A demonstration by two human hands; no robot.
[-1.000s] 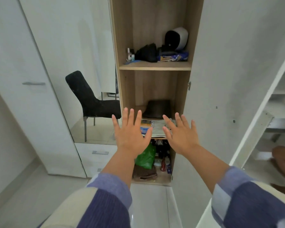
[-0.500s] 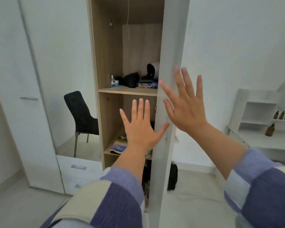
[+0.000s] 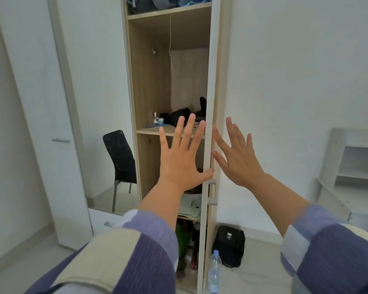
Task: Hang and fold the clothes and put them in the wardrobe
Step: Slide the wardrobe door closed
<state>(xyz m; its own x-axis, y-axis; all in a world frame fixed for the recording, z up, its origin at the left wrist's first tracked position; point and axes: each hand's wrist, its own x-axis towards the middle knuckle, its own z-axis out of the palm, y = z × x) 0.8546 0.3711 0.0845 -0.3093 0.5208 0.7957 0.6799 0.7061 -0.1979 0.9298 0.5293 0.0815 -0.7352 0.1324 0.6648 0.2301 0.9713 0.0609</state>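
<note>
While both hands (image 3: pixel 180 160) spread, no writing legible.

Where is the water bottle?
In the head view, the water bottle stands on the floor at the bottom, just right of the wardrobe door edge and in front of a black bag.

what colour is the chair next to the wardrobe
Black, with thin metal legs. The chair shows in the head view, left of the open wardrobe.
</note>
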